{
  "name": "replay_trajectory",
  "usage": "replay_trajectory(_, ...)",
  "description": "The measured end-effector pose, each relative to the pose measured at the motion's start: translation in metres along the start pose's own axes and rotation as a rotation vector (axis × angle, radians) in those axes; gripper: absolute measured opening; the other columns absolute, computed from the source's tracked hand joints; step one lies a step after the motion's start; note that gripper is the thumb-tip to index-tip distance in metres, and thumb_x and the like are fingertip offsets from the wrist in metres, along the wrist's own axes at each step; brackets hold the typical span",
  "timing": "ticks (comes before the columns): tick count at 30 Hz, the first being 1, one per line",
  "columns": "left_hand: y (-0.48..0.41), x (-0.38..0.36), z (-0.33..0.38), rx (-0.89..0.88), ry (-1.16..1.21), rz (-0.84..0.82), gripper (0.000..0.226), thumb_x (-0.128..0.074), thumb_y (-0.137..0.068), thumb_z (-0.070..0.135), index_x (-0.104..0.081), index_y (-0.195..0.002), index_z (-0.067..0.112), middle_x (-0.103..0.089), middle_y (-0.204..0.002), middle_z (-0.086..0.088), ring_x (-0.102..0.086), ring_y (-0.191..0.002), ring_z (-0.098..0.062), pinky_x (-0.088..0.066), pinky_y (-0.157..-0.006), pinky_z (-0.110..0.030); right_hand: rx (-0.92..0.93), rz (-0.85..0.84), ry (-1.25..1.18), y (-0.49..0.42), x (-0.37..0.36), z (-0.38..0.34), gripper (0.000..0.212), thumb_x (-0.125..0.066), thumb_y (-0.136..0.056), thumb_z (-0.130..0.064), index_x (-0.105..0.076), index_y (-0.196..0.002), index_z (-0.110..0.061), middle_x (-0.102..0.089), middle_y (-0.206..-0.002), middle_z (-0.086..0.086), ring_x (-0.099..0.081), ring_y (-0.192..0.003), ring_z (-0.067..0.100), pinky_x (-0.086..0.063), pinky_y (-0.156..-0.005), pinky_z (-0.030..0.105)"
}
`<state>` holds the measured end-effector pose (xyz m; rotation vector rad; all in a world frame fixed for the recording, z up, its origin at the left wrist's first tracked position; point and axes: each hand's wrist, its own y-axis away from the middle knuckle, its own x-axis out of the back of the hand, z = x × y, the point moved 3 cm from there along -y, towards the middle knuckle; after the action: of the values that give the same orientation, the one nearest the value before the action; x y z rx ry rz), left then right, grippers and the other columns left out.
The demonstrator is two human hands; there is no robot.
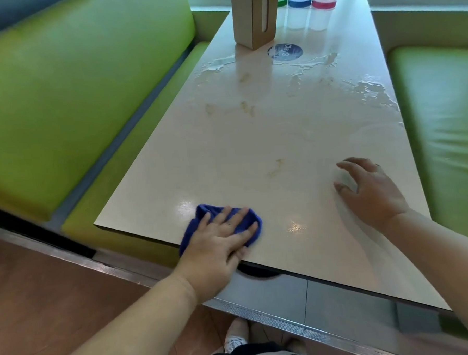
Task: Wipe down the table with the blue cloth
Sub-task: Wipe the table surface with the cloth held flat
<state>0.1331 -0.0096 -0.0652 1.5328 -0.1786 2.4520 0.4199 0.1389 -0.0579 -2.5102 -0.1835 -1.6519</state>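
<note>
While blue cloth was pinned under flat left hand, right hand spread empty, firm strokes toward 12 o'clock stains were advised.

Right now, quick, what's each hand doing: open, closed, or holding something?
Left hand: open, straight fingers pressing the blue cloth onto the table.
Right hand: open, fingers loosely curled, holding nothing.
</note>
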Motion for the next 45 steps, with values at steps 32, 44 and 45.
replay_trajectory(32, -0.044, -0.027, 0.053, -0.133, -0.031, -0.134, 0.047, -0.032, -0.092, 0.058, -0.021, -0.137, 0.058, 0.002, -0.149, 0.037, 0.012, -0.140, 0.007, 0.014, -0.114, -0.026, 0.068, -0.056, 0.189, 0.025, -0.011, 0.026, 0.057, -0.023, -0.097, -0.047, -0.018, -0.149, -0.026, -0.011, -0.158, -0.009, -0.002, -0.145, 0.008, 0.000, -0.118, 0.030)
replay_trajectory(44, -0.098, -0.024, 0.031, 0.282, -0.119, 0.048, 0.050, -0.028, -0.099, 0.034, -0.016, -0.148, 0.033, -0.001, -0.159, 0.011, 0.001, -0.146, -0.011, 0.004, -0.117, -0.039, 0.074, -0.040, 0.177, 0.023, -0.012, 0.027, 0.058, -0.022, -0.095, -0.048, -0.020, -0.148, -0.026, -0.013, -0.158, -0.009, -0.005, -0.145, 0.010, 0.000, -0.117, 0.031)
replay_trajectory(45, -0.095, -0.026, 0.030, 0.243, -0.118, 0.046, 0.050, -0.029, -0.098, 0.034, -0.016, -0.147, 0.035, -0.002, -0.158, 0.013, 0.001, -0.146, -0.009, 0.005, -0.116, -0.037, 0.074, -0.040, 0.178, 0.023, -0.012, 0.027, 0.058, -0.022, -0.095, -0.048, -0.019, -0.148, -0.026, -0.013, -0.158, -0.009, -0.004, -0.145, 0.010, 0.000, -0.117, 0.031)
